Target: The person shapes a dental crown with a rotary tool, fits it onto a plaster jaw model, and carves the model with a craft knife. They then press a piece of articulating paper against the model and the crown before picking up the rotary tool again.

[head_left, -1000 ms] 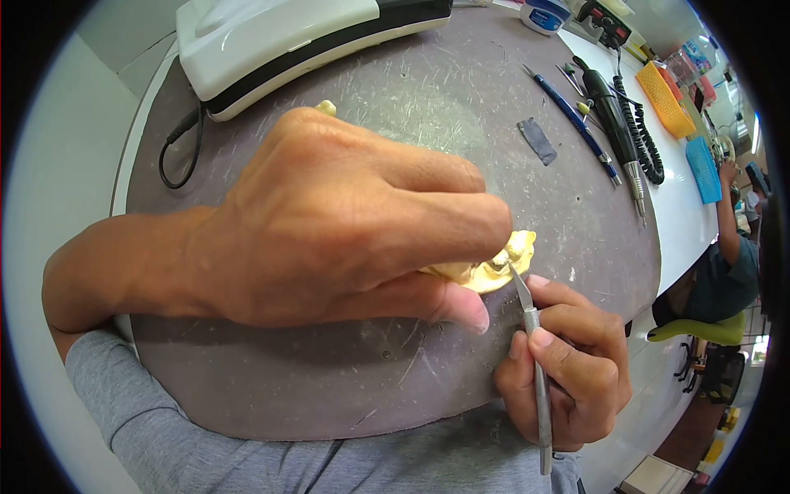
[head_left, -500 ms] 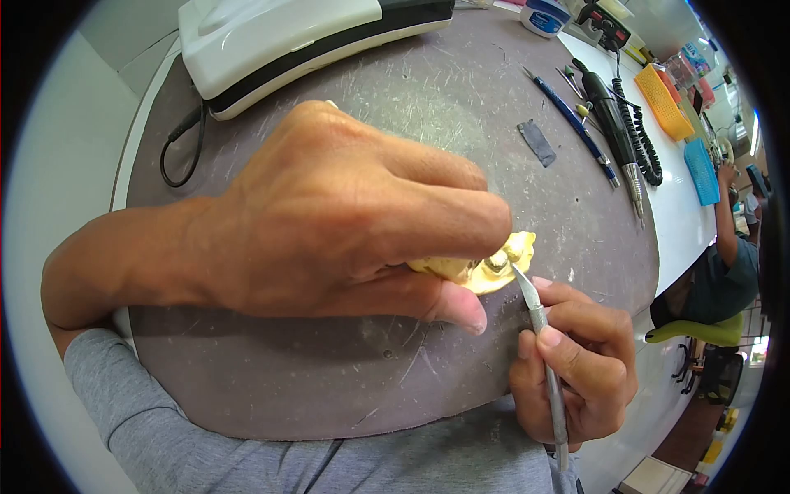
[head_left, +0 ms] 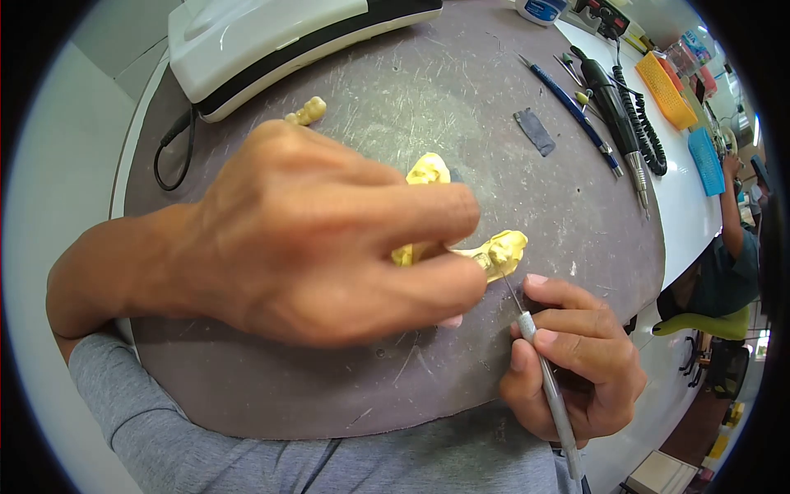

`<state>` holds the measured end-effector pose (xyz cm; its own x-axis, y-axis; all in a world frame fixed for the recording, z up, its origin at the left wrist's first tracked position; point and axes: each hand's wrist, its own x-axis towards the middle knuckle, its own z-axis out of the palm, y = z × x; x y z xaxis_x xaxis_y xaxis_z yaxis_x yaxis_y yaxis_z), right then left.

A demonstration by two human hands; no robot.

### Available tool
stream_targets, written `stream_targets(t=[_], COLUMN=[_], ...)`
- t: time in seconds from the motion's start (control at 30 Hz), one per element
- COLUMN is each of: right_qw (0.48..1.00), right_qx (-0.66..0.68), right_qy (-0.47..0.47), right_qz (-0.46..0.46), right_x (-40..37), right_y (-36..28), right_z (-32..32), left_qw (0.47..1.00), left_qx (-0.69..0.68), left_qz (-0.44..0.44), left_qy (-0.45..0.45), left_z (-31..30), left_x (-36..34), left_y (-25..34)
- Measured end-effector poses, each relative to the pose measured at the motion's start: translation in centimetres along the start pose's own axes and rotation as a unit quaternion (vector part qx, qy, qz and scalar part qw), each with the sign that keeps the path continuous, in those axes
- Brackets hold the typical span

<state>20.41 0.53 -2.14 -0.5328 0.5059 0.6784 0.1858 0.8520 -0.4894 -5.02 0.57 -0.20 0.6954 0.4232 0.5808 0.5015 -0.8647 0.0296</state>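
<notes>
My left hand (head_left: 329, 239) is wrapped over a yellow dental cast (head_left: 504, 250), which shows between and beyond the fingers. Its right end, with tooth shapes, sticks out past my fingertips, and another part rises above my index finger. In my right hand (head_left: 580, 362) is a slim metal knife (head_left: 553, 395), held like a pen. The thin blade points up and left, its tip at the lower edge of the cast's right end. Behind my left knuckles, a small tooth-coloured piece (head_left: 308, 110) lies on the brown mat.
A white and black device (head_left: 280, 49) stands at the back left. On the right lie a grey strip (head_left: 535, 132), a blue pen-like tool (head_left: 572, 111) and a black handpiece (head_left: 613, 115). Beyond are an orange basket (head_left: 665, 89), a blue basket (head_left: 705, 162) and another person's arm (head_left: 729, 202).
My left hand has shifted and turned, uncovering more of the cast and the small tooth-coloured piece. The knife has turned so its blade appears thin. The view has shifted slightly.
</notes>
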Motion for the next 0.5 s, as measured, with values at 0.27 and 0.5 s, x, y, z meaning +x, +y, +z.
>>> stream_targets(t=[0.27, 0.5], right_qw=[1.000, 1.000], right_qx=[-0.002, -0.013], right_qy=[-0.001, -0.008], right_qz=[-0.014, -0.022], right_x=[0.08, 0.30], right_y=[-0.04, -0.08], right_z=[0.13, 0.18], left_qw=[0.998, 0.996], left_qx=[0.032, 0.042], left_qz=[0.043, 0.069], left_qy=[0.020, 0.026], left_z=[0.05, 0.13], left_x=[-0.14, -0.41], left_y=[0.39, 0.14])
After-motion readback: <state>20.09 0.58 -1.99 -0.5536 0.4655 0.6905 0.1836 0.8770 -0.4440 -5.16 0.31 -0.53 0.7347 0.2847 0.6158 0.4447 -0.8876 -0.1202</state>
